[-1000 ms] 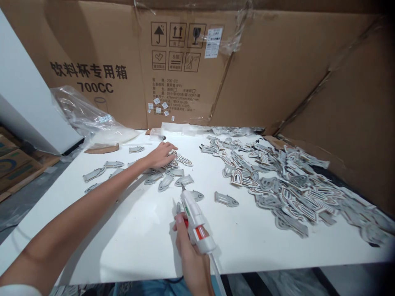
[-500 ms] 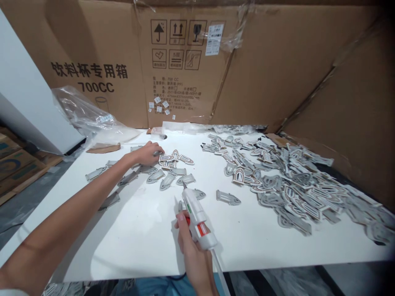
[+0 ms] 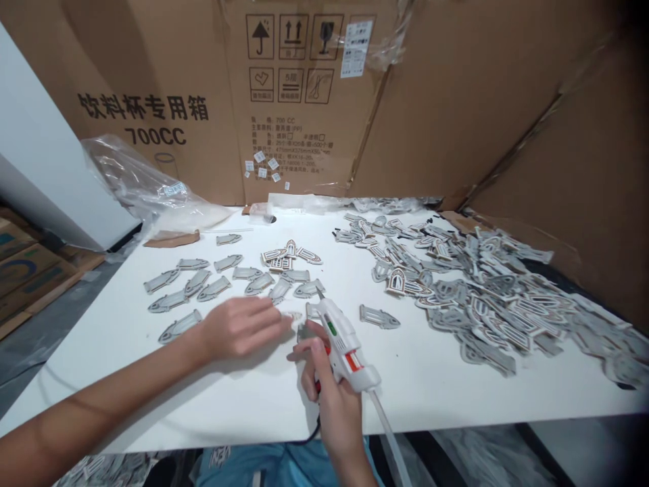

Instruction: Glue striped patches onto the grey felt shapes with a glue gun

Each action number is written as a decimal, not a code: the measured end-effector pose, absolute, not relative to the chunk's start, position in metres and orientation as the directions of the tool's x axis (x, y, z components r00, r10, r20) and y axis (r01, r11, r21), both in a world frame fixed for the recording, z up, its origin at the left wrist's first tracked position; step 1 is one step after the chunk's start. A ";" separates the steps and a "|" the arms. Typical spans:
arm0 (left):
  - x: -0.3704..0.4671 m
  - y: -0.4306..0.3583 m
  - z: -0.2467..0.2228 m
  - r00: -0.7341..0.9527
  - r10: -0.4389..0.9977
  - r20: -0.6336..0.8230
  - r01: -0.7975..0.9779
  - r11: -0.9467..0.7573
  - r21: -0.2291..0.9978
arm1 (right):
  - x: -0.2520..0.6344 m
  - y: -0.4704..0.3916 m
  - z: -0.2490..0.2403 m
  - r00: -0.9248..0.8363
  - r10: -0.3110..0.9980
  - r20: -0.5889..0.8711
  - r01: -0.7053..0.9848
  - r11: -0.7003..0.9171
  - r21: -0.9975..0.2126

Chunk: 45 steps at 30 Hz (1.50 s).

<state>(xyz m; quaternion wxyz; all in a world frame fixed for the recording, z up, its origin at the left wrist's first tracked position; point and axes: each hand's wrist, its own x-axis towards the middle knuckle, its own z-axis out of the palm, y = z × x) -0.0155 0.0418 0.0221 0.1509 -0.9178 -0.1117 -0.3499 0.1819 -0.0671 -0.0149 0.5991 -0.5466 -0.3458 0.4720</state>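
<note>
right hand [image 3: 324,379] wrapped round glue gun [image 3: 345,345], nozzle aimed at grey piece [image 3: 304,331]; left hand [image 3: 238,328] flat, fingers together, probably steadying it on white table [image 3: 228,399].

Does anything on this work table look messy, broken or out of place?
Mostly the big heap of grey cutouts: it spills loosely to the white table's right edge, unlike the neat rows on the left. The cardboard wall behind is creased, with tape peeling.
</note>
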 end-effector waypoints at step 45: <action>-0.020 0.004 0.016 0.737 0.648 -0.193 0.090 0.189 0.978 | 0.186 -0.068 0.001 0.263 0.961 -0.080 0.018 -0.088 -0.996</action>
